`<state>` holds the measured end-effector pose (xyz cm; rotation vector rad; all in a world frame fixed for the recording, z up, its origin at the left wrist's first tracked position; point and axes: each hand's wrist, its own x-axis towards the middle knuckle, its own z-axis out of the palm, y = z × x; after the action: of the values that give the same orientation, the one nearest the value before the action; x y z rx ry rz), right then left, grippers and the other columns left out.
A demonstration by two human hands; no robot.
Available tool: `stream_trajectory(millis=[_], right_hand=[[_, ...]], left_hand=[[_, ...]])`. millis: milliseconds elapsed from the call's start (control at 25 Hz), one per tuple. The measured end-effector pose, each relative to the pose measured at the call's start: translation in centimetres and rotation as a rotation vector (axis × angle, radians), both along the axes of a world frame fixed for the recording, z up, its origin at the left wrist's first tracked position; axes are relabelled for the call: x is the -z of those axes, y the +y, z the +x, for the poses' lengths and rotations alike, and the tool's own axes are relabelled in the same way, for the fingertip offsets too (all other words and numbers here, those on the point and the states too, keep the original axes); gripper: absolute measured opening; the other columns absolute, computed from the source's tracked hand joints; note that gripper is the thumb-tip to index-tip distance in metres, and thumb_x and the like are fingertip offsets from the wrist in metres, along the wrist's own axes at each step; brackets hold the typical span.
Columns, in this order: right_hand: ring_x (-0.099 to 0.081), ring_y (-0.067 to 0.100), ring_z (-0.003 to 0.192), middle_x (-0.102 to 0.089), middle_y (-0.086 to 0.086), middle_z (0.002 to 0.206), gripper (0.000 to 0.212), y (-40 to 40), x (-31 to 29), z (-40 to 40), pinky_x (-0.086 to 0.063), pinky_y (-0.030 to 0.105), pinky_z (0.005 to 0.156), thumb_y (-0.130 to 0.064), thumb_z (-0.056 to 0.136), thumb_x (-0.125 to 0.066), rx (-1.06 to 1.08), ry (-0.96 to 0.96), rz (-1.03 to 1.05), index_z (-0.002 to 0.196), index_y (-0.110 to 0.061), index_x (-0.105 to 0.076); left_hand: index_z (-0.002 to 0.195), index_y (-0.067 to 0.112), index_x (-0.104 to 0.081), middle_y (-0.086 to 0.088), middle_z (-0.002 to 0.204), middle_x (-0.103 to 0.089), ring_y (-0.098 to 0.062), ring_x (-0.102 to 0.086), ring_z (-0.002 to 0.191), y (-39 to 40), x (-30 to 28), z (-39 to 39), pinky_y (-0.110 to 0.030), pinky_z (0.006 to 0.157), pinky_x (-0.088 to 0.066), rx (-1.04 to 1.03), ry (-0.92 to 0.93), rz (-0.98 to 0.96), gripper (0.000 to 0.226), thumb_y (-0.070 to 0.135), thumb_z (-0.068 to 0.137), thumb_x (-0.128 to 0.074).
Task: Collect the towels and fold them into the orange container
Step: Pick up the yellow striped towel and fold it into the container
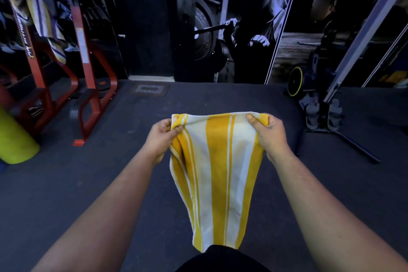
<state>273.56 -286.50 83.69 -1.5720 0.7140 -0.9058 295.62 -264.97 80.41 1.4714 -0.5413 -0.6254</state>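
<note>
Left hand (162, 133) and right hand (268, 130) each pinch a top corner of the yellow-striped towel (218, 174); both grips closed on fabric. Towel hangs between them above the dark floor (88, 183), lower end near the person's torso.

Bare arms, dark clothing

Both forearms are uncovered, no sleeves in view; a black garment (220, 259), perhaps shorts or a shirt hem, shows at the near edge.

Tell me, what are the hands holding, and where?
A yellow-and-white striped towel, pinched at its top corners: left hand one corner, right hand the other.
</note>
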Motion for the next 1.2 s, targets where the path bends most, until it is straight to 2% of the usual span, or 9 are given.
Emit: stream_trajectory(millis=[160,280,400,520,720,880,960,1080,1200], right_hand=[[-0.070,0.021,0.086,-0.075,0.005,0.096,0.044,-0.2,-0.1,-0.4,-0.058,0.042,0.079,-0.048,0.069,-0.089,-0.180,-0.293,0.304,0.096,-0.019,-0.071],[-0.073,0.022,0.096,-0.076,0.008,0.107,0.091,1.6,3.5,-0.8,-0.060,0.038,0.085,-0.061,0.041,-0.097,-0.431,-0.028,0.448,0.111,-0.010,-0.070],[-0.071,0.026,0.095,-0.076,0.014,0.107,0.058,3.0,5.1,-0.2,-0.058,0.039,0.085,-0.043,0.070,-0.089,-0.392,-0.007,0.413,0.109,-0.004,-0.072],[-0.072,0.013,0.082,-0.077,0.004,0.097,0.014,0.9,3.4,0.0,-0.059,0.029,0.072,-0.018,0.098,-0.064,-0.167,-0.059,0.313,0.109,-0.011,-0.070],[-0.071,0.008,0.085,-0.076,-0.006,0.095,0.010,-0.3,3.3,0.8,-0.057,0.029,0.075,-0.028,0.100,-0.064,-0.112,0.148,-0.026,0.101,-0.021,-0.070],[-0.070,0.014,0.084,-0.076,-0.003,0.094,0.011,-0.4,3.7,1.4,-0.056,0.041,0.079,-0.032,0.096,-0.068,-0.069,0.124,-0.065,0.096,-0.021,-0.071],[-0.066,0.013,0.080,-0.074,-0.002,0.089,0.007,-0.1,2.8,1.8,-0.054,0.038,0.076,-0.024,0.098,-0.067,-0.085,0.064,-0.043,0.092,-0.021,-0.070],[-0.067,0.016,0.086,-0.074,0.003,0.094,0.009,-0.1,1.4,2.2,-0.055,0.042,0.081,-0.028,0.098,-0.066,-0.106,-0.016,0.026,0.097,-0.021,-0.070],[-0.071,0.028,0.096,-0.075,0.010,0.105,0.014,-0.4,0.3,2.3,-0.056,0.051,0.090,-0.031,0.098,-0.066,-0.181,-0.011,0.078,0.103,-0.019,-0.071]], left_hand=[[0.103,0.007,-0.067,-0.011,0.090,-0.074,-0.024,-0.071,0.079,-1.3,-2.7,-1.7,-0.036,0.071,-0.060,0.075,0.303,-0.115,0.026,0.028,0.106,-0.053],[0.114,0.002,-0.065,-0.018,0.101,-0.073,-0.032,-0.070,0.091,-2.8,-4.5,-1.9,-0.043,0.079,-0.061,0.013,0.314,-0.150,0.034,0.033,0.106,-0.052],[0.122,-0.001,-0.062,-0.021,0.113,-0.073,-0.036,-0.072,0.101,-2.6,-5.0,-1.1,-0.051,0.087,-0.060,0.001,0.324,-0.240,0.038,0.028,0.097,-0.069],[0.117,0.003,-0.065,-0.014,0.107,-0.076,-0.031,-0.073,0.101,0.2,-3.1,1.7,-0.040,0.080,-0.062,0.145,-0.041,0.088,0.037,0.011,0.084,-0.082],[0.086,0.008,-0.069,-0.009,0.084,-0.072,-0.025,-0.068,0.080,1.2,-1.3,4.8,-0.042,0.072,-0.054,-0.052,-0.767,0.572,0.008,0.012,0.087,-0.075],[0.102,0.011,-0.066,-0.005,0.089,-0.074,-0.019,-0.071,0.079,-0.6,-1.3,1.0,-0.032,0.067,-0.058,-0.209,0.117,-0.050,0.011,0.013,0.104,-0.055],[0.110,0.011,-0.065,-0.007,0.096,-0.074,-0.022,-0.071,0.086,-1.7,-1.0,-0.4,-0.035,0.072,-0.059,-0.218,0.280,-0.104,0.024,0.028,0.107,-0.049],[0.119,0.018,-0.061,0.002,0.107,-0.070,-0.013,-0.067,0.094,-1.3,-1.3,0.5,-0.035,0.083,-0.055,-0.093,-0.156,0.065,0.040,0.050,0.095,-0.065],[0.130,0.023,-0.058,0.000,0.121,-0.068,-0.021,-0.065,0.111,0.0,-0.6,2.8,-0.034,0.090,-0.049,0.256,-0.881,0.723,0.058,0.032,0.079,-0.083]])
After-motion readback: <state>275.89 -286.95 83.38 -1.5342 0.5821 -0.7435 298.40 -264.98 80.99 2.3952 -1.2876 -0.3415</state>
